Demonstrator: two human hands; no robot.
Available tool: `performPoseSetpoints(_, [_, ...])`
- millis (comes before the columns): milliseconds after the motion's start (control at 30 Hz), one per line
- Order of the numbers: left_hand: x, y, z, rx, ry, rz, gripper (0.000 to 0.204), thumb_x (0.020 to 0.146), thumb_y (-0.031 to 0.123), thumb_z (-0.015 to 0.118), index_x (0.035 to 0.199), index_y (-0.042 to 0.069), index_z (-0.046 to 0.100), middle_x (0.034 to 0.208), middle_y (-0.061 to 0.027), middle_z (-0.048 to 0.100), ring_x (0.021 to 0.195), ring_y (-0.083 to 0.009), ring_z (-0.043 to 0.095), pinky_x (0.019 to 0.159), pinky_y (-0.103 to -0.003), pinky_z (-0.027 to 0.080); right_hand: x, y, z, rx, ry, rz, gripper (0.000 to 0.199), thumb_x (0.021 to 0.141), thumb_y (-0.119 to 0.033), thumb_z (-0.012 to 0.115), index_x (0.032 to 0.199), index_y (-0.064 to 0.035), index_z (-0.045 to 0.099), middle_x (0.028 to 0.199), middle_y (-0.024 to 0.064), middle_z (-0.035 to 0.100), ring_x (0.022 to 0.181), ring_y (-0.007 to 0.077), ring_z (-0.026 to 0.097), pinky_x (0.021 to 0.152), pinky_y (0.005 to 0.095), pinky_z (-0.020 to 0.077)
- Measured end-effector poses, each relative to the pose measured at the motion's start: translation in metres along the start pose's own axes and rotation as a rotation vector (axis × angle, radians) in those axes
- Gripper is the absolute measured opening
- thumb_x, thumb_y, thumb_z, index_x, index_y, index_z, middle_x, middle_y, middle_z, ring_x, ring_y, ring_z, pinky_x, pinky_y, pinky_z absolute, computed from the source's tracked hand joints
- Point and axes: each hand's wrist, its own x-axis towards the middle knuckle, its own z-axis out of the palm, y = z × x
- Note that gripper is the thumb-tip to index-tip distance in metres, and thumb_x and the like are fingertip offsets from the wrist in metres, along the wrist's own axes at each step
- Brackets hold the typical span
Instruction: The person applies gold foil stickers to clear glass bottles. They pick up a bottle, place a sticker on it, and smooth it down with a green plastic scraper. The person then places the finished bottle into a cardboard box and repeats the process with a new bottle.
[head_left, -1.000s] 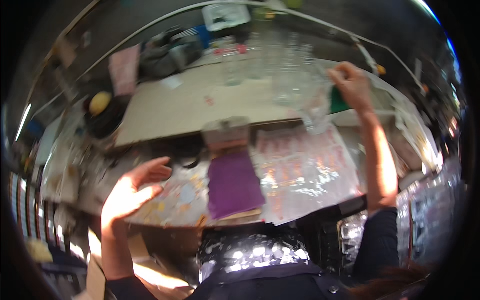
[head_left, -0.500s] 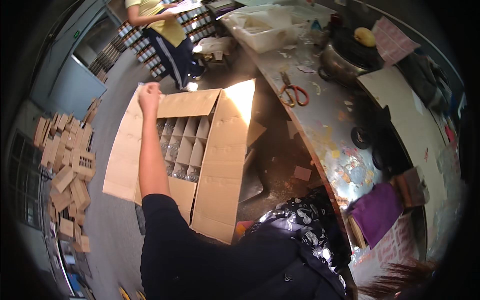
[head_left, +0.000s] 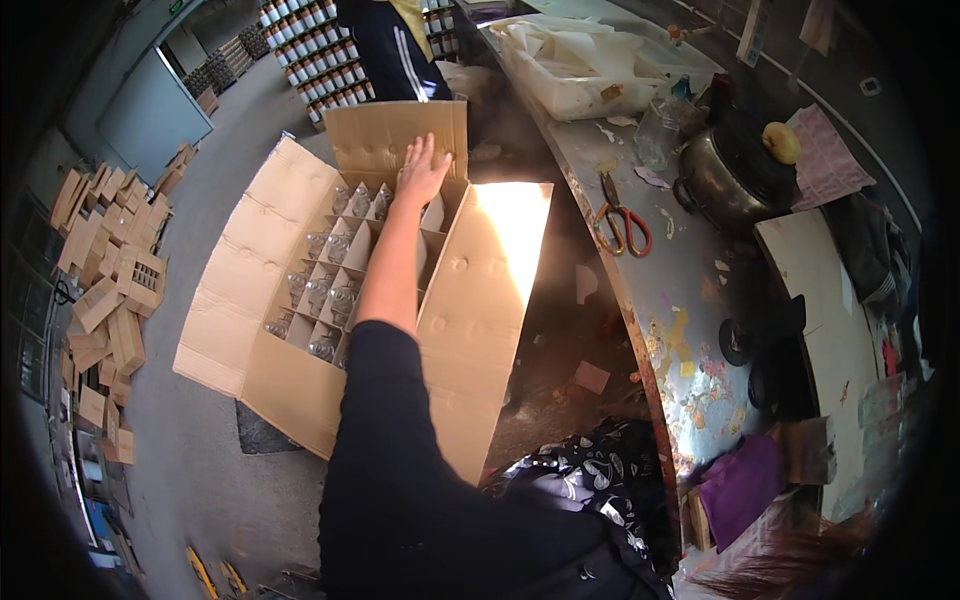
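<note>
My left hand reaches out over a big open cardboard box on the floor. Its fingers are spread and it holds nothing. It hovers at the far end of the box, just in front of the raised back flap. Cardboard dividers split the box into cells. Clear glass jars fill several of the cells on the left side. Whether the fingertips touch the dividers cannot be told. My right hand is out of view.
A worn metal table runs along the right, with red-handled scissors, a metal pot, a glass jar and a white tub. Cardboard pieces lie left. Another person stands beyond the box.
My view swung from the table down to the box on the floor. My left hand has gone from the box's left flap to its far end. The right hand left the view.
</note>
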Motion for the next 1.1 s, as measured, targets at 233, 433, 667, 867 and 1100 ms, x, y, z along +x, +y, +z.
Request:
performPoseSetpoints(233, [0.021,0.028,0.054,0.383,-0.427,-0.153,0.076,0.095,0.061,0.019,0.121,0.004,0.062,0.13,-0.0165,0.056,0.127,-0.03,0.048,0.112,-0.047,0.024,-0.019,-0.011,0.007,-0.07,-0.035,0.0,0.05,0.095,-0.038,0.055,0.112,0.0084,0.063,0.104,0.0226,0.065,0.091,0.0315,0.061,0.083,0.0381,0.0489])
performPoseSetpoints(433, [0.015,-0.022,0.062,0.14,-0.184,0.049,0.063,0.098,0.05,0.026,0.106,0.004,0.069,0.112,-0.0181,0.065,0.113,-0.0307,0.056,0.107,-0.044,0.03,-0.047,-0.045,0.012,-0.077,-0.087,0.085,0.046,0.095,-0.036,0.056,0.109,0.0061,0.064,0.094,0.0186,0.064,0.081,0.0289,0.058,0.075,0.037,0.0487])
performPoseSetpoints(667, [-0.038,-0.027,0.034,0.298,0.146,-0.151,0.029,0.082,0.032,0.063,0.099,0.01,0.055,0.102,-0.0124,0.054,0.101,-0.0358,0.055,0.084,-0.049,0.045,-0.075,-0.03,0.031,0.226,-0.043,0.172,0.039,0.095,-0.036,0.055,0.099,0.0015,0.064,0.079,0.0098,0.057,0.069,0.0179,0.049,0.065,0.0309,0.0418])
performPoseSetpoints(867, [-0.04,-0.044,0.021,0.073,0.023,-0.103,0.017,0.084,0.019,0.068,0.09,0.005,0.06,0.102,-0.0156,0.054,0.092,-0.0391,0.059,0.08,-0.048,0.049,-0.096,-0.034,0.037,0.478,-0.102,0.303,0.035,0.097,-0.037,0.053,0.093,-0.0034,0.062,0.07,0.0015,0.048,0.063,0.0065,0.04,0.058,0.0234,0.0341])
performPoseSetpoints(1100, [-0.036,0.045,-0.115,0.003,0.262,0.5,0.015,0.08,0.014,0.07,0.085,0.003,0.06,0.084,-0.0163,0.057,0.079,-0.0389,0.057,0.072,-0.045,0.046,-0.114,-0.067,0.029,1.024,-0.478,0.427,0.026,0.098,-0.029,0.054,0.095,-0.0048,0.062,0.055,-0.0082,0.034,0.043,0.0003,0.03,0.04,0.0188,0.0238])
